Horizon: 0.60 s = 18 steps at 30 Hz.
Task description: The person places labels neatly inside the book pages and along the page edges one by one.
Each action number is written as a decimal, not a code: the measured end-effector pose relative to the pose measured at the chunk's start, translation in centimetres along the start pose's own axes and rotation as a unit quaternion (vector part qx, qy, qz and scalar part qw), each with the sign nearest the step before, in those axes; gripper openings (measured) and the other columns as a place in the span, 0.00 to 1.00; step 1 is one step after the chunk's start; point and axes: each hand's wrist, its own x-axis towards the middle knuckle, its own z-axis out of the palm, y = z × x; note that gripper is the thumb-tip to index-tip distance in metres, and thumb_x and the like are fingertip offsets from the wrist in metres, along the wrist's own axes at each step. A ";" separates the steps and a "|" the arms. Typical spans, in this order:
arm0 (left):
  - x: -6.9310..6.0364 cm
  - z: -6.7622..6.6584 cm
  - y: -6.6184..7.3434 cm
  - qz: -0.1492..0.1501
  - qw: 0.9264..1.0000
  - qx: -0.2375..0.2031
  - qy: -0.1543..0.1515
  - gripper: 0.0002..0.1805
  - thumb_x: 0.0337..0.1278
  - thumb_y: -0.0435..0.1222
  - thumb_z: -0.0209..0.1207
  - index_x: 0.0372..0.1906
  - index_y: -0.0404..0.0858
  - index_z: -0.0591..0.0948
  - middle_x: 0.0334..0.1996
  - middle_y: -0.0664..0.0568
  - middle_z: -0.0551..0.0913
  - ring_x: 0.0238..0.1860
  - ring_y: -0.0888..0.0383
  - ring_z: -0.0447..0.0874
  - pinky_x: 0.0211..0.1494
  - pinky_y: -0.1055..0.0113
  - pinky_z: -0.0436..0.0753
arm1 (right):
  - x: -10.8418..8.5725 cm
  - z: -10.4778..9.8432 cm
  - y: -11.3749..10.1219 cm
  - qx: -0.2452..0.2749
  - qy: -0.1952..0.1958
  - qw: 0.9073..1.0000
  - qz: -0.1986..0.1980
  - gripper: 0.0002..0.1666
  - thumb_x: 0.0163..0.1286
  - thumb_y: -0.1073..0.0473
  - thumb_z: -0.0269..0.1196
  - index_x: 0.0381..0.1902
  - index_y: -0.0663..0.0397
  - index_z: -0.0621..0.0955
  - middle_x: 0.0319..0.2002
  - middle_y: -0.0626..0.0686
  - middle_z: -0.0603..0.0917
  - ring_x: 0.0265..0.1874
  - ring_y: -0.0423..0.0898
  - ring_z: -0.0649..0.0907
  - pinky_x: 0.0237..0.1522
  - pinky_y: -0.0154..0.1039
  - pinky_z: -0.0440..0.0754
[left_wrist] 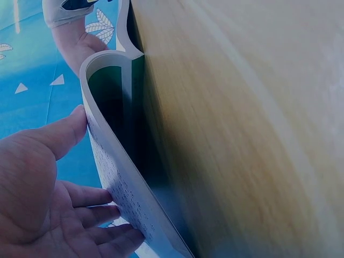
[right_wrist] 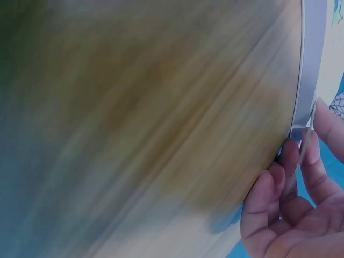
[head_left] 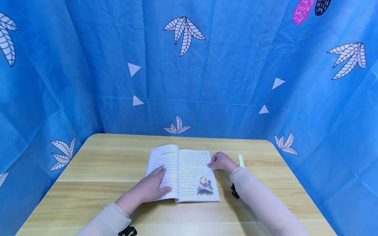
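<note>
An open book (head_left: 193, 170) lies on the table, printed text on both pages and a cartoon bee at the lower right. My left hand (head_left: 150, 185) rests on the left page, fingers extended; in the left wrist view the fingertips and thumb of this hand (left_wrist: 59, 199) touch the bowed page block. At the book's right edge, my right hand (head_left: 222, 162) pinches a page. The right wrist view shows that thin page (right_wrist: 307, 141) between thumb and forefinger, with the other fingers of the hand (right_wrist: 295, 215) curled beside the book's edge.
A pale green strip (head_left: 241, 160) lies on the wooden table (head_left: 97, 164) just beyond the right wrist, partly hidden by the sleeve. A blue patterned curtain (head_left: 189, 82) surrounds the table's back and sides.
</note>
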 end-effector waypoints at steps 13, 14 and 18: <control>0.1 0.0 0.0 0.001 1.000 -0.001 -0.003 0.47 0.63 0.54 0.63 0.74 0.27 0.61 0.77 0.37 0.55 0.77 0.41 0.53 0.77 0.48 0.59 | -0.5 -0.7 0.3 0.005 -0.004 1.000 0.009 0.14 0.59 0.53 0.76 0.26 0.51 0.81 0.24 0.47 0.79 0.24 0.43 0.73 0.27 0.36 0.73; 0.1 0.0 0.0 0.002 1.000 -0.001 -0.002 0.47 0.63 0.54 0.63 0.74 0.27 0.61 0.77 0.37 0.55 0.77 0.41 0.53 0.77 0.48 0.59 | -0.5 -0.7 0.3 0.006 -0.005 1.000 0.008 0.13 0.58 0.53 0.76 0.26 0.51 0.81 0.25 0.48 0.79 0.24 0.43 0.74 0.27 0.37 0.74; 0.1 0.0 0.0 0.004 1.000 -0.002 -0.001 0.47 0.63 0.54 0.63 0.74 0.26 0.61 0.77 0.36 0.55 0.77 0.41 0.53 0.77 0.47 0.59 | -0.6 -0.9 0.2 0.008 -0.012 1.000 0.003 0.13 0.57 0.55 0.77 0.27 0.52 0.81 0.26 0.48 0.80 0.25 0.43 0.74 0.27 0.37 0.74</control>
